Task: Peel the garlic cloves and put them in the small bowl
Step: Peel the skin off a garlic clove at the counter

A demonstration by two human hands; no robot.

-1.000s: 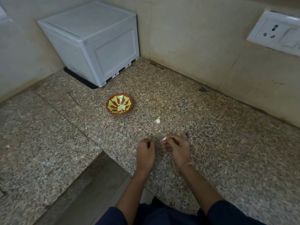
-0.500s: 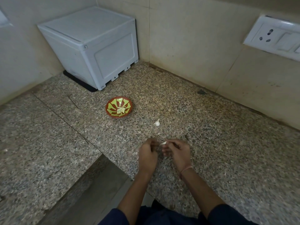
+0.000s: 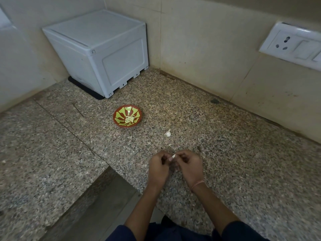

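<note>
Bowl red-brown, yellow-green rays; counter speckled grey-brown; box apparently pale blue-grey.

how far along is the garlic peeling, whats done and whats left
Done: some pale peeled cloves lie in the small red-and-green patterned bowl. In hand: the left hand and right hand pinch a small white garlic clove between them, apparently mid-peel. Left: that clove, plus one loose white clove on the speckled granite counter.
</note>
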